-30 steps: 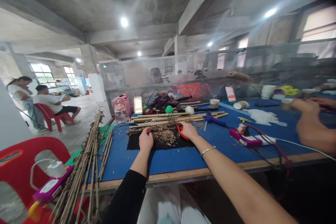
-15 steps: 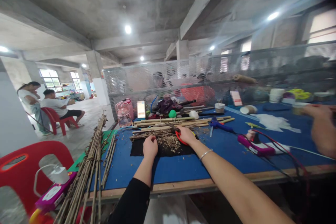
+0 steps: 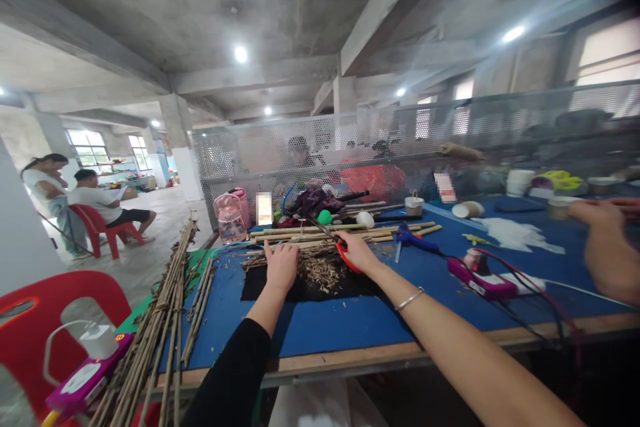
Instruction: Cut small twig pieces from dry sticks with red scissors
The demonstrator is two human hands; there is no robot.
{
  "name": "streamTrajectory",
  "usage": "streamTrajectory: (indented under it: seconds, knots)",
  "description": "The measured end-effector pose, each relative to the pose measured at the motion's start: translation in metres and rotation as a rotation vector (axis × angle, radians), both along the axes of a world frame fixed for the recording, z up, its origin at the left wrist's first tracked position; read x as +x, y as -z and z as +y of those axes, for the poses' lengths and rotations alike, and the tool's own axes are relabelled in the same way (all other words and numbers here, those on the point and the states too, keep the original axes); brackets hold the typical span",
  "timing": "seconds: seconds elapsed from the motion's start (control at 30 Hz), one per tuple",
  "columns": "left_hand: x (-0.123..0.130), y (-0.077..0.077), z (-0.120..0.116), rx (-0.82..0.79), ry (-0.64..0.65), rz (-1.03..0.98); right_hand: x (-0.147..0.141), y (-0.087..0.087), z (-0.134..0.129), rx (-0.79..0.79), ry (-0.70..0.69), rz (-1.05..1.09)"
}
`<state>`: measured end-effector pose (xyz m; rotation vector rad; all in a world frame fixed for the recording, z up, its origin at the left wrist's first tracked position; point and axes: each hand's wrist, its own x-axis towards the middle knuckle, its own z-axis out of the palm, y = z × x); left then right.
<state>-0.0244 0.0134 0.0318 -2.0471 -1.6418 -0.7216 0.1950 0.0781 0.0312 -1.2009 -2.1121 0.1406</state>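
Evidently the two hands share one strip of the desk point(image 3: 320, 332), around a loose row of thin dry twigs point(image 3: 255, 261) that lies along the back part of a black cloth point(image 3: 294, 293). The twigs' long axis runs roughly left to right, across the line of the forearms. The left hand point(image 3: 282, 268) is the nearer one to their left end, resting over them with its back to the camera; one outer finger is spread away from the rest, but the fingertips are turned away, so I cannot tell whether they pinch a twig. The right hand point(image 3: 356, 252) sits beyond the right end of the row, its fingers closed around the red handles of the scissors point(image 3: 344, 259). The dark blades point forward and to the left, over the twigs and towards the pale poles point(image 3: 281, 237) behind, at a slant to both; how far they are parted is too small to tell. Between the hands, nearer the person, a heap of short chopped pieces point(image 3: 323, 277) covers the cloth.
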Motion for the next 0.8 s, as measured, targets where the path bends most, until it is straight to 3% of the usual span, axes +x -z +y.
streamTrajectory:
  seconds: [0.2, 0.4, 0.8]
  knots:
    - [-0.010, -0.015, 0.004, -0.098, 0.012, 0.141, -0.005, -0.010, -0.006, 0.034, 0.001, 0.081]
    - [-0.003, -0.034, 0.005, -0.143, -0.028, 0.086, -0.007, -0.018, -0.007, 0.088, 0.118, 0.104]
    - [0.013, -0.018, 0.014, -0.324, -0.101, -0.001, 0.003, -0.003, -0.004, 0.038, 0.160, 0.017]
